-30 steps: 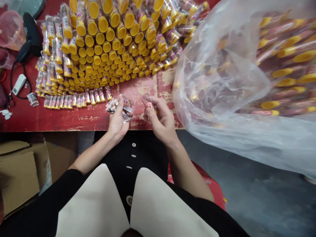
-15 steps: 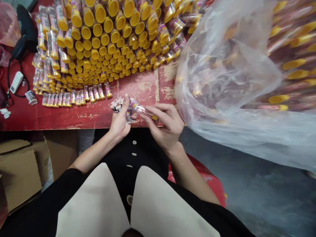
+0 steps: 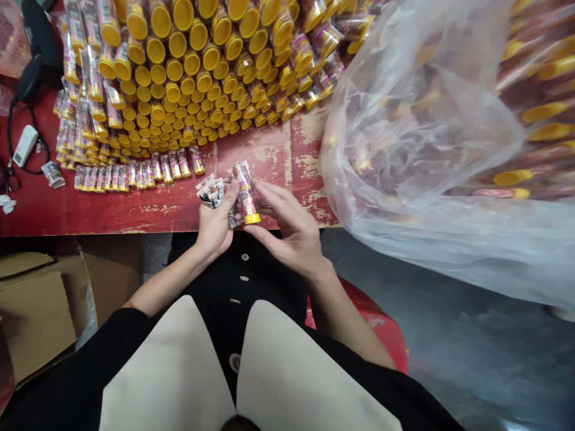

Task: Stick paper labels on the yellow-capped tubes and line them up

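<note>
My left hand is closed around a bunch of small printed packets. Just right of its thumb a clear tube with a yellow cap stands nearly upright in the picture, cap toward me. My right hand is at the tube's right side, fingers behind it and thumb by the cap; its fingers are apart, and whether they touch the tube is hard to tell. Beyond my hands, a row of small capped tubes lies in front of a large stack of yellow-capped tubes.
A large clear plastic bag covers the table's right side, with more tubes beyond it. A black scanner-like device, a white remote-like object and a pink basket are at the left. Cardboard boxes stand below.
The tube has turned from slanting rightward to nearly upright, its cap now toward me. My right hand has moved left and its fingers have spread from their pinch.
</note>
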`<action>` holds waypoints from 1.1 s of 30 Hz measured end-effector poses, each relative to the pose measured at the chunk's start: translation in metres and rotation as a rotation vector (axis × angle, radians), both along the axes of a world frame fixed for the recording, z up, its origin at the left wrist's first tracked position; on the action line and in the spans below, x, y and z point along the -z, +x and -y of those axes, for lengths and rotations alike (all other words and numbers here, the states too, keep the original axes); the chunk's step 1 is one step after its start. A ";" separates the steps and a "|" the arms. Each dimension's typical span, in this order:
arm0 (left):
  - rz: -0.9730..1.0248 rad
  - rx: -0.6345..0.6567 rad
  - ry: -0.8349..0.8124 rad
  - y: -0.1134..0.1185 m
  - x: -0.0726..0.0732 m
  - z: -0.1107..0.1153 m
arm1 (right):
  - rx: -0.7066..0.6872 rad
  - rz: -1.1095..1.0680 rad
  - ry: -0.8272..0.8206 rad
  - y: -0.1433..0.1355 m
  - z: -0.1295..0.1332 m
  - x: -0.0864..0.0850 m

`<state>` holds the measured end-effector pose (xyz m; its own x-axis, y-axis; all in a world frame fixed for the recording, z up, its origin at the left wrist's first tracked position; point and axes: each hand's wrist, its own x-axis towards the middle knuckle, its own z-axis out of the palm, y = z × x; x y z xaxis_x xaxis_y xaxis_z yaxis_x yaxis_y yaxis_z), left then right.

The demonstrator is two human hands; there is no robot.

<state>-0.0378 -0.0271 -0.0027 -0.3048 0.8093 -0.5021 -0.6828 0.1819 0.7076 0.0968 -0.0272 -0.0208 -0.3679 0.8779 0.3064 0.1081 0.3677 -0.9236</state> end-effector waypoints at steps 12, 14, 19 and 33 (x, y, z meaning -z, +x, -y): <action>-0.012 0.105 0.000 -0.008 -0.001 0.007 | 0.358 -0.210 -0.036 -0.028 0.002 0.004; -0.015 0.106 0.008 -0.010 -0.002 0.007 | 0.358 -0.177 -0.001 -0.028 0.001 0.003; -0.007 0.104 0.004 -0.012 0.001 0.006 | 0.399 -0.163 0.022 -0.032 0.001 0.002; 0.047 -0.074 -0.194 -0.041 0.032 0.013 | 0.428 -0.145 -0.146 -0.096 -0.085 0.094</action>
<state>-0.0789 -0.0404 -0.0351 -0.3323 0.6723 -0.6615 -0.7308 0.2598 0.6312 0.0005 0.0583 -0.1146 0.0741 0.9790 0.1901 0.0879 0.1835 -0.9791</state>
